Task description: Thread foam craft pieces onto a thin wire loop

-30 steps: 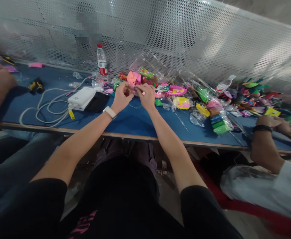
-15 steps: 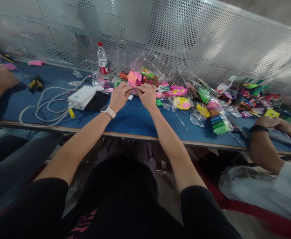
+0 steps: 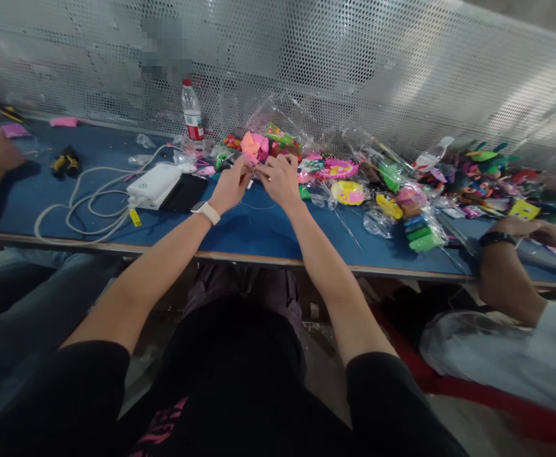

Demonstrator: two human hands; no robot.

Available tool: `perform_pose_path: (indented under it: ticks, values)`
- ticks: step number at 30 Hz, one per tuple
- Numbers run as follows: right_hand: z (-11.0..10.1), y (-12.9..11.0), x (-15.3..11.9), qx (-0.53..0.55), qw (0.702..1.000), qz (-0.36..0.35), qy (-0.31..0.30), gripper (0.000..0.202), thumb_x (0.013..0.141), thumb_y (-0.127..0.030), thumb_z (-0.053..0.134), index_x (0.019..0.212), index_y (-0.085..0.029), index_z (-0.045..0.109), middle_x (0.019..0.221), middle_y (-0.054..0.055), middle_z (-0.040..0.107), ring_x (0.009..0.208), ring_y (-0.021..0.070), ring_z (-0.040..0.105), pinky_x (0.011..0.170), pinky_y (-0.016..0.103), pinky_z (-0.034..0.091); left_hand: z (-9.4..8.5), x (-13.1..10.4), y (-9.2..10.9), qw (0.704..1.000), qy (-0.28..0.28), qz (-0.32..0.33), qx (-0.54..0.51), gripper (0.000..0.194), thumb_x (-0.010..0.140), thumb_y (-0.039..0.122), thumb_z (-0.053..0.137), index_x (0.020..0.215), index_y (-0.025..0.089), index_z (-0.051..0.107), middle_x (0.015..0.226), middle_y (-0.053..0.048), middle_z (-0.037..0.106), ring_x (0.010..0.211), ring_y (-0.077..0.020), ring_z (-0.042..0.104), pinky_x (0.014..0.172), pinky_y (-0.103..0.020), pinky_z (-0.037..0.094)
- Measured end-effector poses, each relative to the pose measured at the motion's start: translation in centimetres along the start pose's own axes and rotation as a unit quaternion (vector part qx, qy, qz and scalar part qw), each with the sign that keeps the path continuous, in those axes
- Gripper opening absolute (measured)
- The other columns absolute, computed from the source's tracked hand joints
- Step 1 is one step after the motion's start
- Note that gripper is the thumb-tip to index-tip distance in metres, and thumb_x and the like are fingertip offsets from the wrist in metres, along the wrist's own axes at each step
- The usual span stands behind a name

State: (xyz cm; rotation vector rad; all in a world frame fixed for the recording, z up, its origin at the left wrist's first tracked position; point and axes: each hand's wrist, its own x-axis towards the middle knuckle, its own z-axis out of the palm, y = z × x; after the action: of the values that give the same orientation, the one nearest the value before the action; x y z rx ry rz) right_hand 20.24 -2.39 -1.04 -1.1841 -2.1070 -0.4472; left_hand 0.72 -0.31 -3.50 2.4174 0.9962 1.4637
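My left hand (image 3: 231, 185), with a pale-banded watch on its wrist, has its fingers pinched together over the blue tabletop (image 3: 254, 238). Fingertip to fingertip with it, my right hand (image 3: 282, 181) is pinched closed too. Whatever lies between the fingers is too small to make out. A thin pale thread-like line (image 3: 259, 206) curves across the table just below the hands. Right behind the fingertips lies a pink and peach soft piece (image 3: 255, 146). A yellow and pink oval piece (image 3: 349, 193) lies to the right of my right hand.
Left of my hands are a white power bank (image 3: 152, 184) with a looped cable, a black flat item (image 3: 185, 192) and a bottle (image 3: 193, 114). Colourful wrapped pieces (image 3: 416, 216) pile up rightward. A perforated metal panel (image 3: 259, 57) stands behind. Co-workers' hands (image 3: 511, 231) work at both ends.
My hands stay together at nearly the same spot, the fingers shifting slightly. The co-worker's hand at the left has drawn a little leftward. The view has tilted slightly.
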Motion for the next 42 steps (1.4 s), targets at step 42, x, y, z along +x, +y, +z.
perform_pose_path:
  ticks: [42]
  values:
    - [0.4, 0.2, 0.0, 0.011, 0.998, 0.044, -0.035, 0.031, 0.112, -0.041, 0.056, 0.115, -0.029, 0.084, 0.107, 0.009, 0.076, 0.113, 0.0318, 0.063, 0.106, 0.054, 0.038, -2.0, 0.1, 1.7, 0.983, 0.013, -0.069, 0.172, 0.026, 0.110, 0.035, 0.052, 0.109, 0.022, 0.074, 0.115, -0.013, 0.074, 0.106, -0.0291, 0.070, 0.093, -0.041, 0.051]
